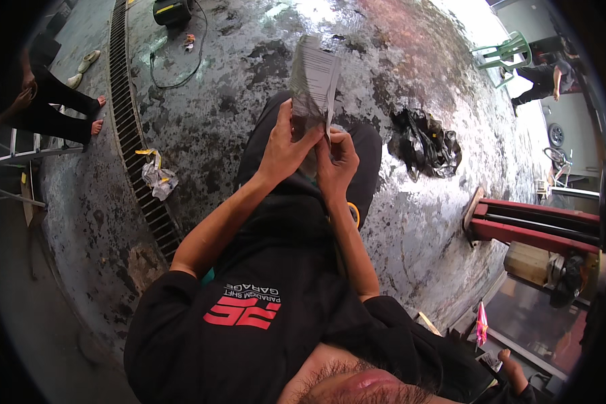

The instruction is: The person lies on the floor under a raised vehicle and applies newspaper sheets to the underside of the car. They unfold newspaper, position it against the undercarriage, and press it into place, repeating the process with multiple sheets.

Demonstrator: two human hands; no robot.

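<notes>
Above my lap I hold a thin grey piece (pixel 316 77) with rows of dark lines, folded or creased along its right side. Whether it is a printed sheet or a pleated filter I cannot tell. My left hand (pixel 284 149) grips its lower left, thumb reaching across toward the middle. At the lower right edge, the fingers of my right hand (pixel 337 160) are curled in a pinch on the same piece. The two hands are nearly touching.
A crumpled black plastic bag (pixel 425 145) lies on the worn floor to the right. To the left are a drain grate (pixel 124 101) and a crumpled wrapper (pixel 159 176). A red lift post (pixel 539 225) stands at right. Other people (pixel 60 108) are at the left and far right.
</notes>
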